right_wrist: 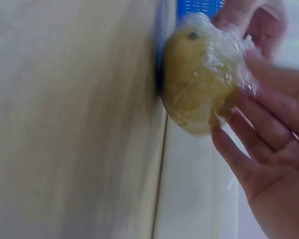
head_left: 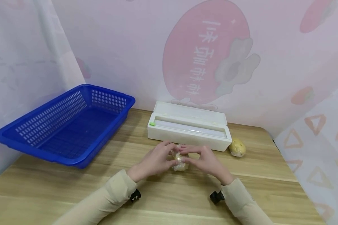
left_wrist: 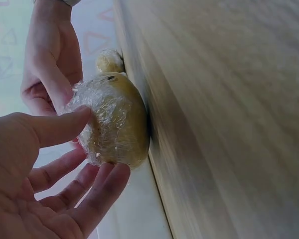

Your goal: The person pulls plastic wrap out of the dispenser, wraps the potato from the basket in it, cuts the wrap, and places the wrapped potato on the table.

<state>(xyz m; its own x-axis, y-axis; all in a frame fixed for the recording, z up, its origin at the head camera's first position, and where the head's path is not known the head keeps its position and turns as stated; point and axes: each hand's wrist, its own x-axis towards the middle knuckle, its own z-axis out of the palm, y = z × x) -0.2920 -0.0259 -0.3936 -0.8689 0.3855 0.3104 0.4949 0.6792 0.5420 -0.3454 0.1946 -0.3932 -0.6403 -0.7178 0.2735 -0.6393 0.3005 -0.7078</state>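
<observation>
A yellow potato (head_left: 181, 164) in crinkled clear cling film rests on the wooden table before me. My left hand (head_left: 157, 158) holds it from the left, thumb on the near side and fingers round the far side. From the right, my right hand (head_left: 207, 160) grips the same potato with thumb and fingers. Bunched film (left_wrist: 97, 114) covers its top in the left wrist view, and a dark spot marks the skin. Smoother film lies over the lower side of the potato (right_wrist: 187, 79) in the right wrist view.
Behind the hands stands a white box (head_left: 186, 141), lid raised, with a roll of cling film (head_left: 190, 127) and a green slider (head_left: 152, 124). Another wrapped potato (head_left: 238, 148) lies at its right end. A blue basket (head_left: 101, 142) occupies the table's left side.
</observation>
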